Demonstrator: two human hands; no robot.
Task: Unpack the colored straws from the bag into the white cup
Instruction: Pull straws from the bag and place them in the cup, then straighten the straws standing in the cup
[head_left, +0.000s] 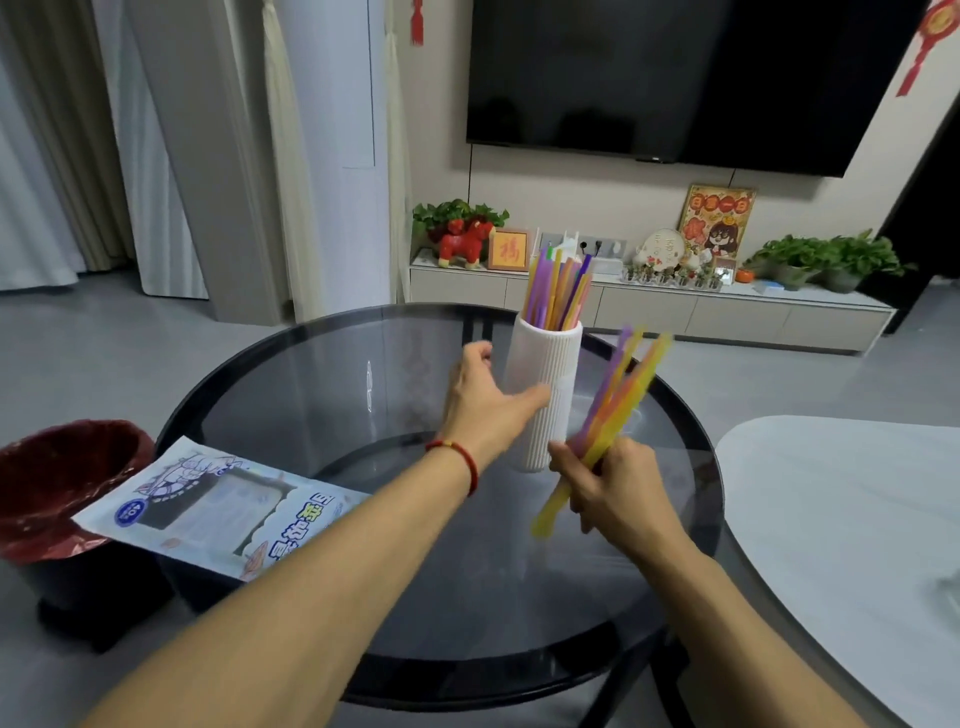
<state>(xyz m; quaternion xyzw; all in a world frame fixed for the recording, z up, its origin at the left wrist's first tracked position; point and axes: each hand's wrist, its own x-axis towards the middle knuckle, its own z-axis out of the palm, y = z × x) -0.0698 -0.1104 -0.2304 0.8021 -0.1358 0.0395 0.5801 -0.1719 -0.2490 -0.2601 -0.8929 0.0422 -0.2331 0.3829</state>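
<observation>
Right hand: your right hand (618, 491) has its fingers curled tight round a blurred bundle of yellow, orange and purple plastic straws (613, 410), which slants up past your knuckles.
Bag: the flat printed plastic bag (218, 512) lies well to the left of your fingers, on the round dark glass table (332, 374).
Left hand: your left hand (485, 400) wraps the tall white ribbed cup (545, 384), thumb across its front, fingers curled at its left side.
Cup: more coloured straws (558, 291) stand upright in it, above your fingertips.
</observation>
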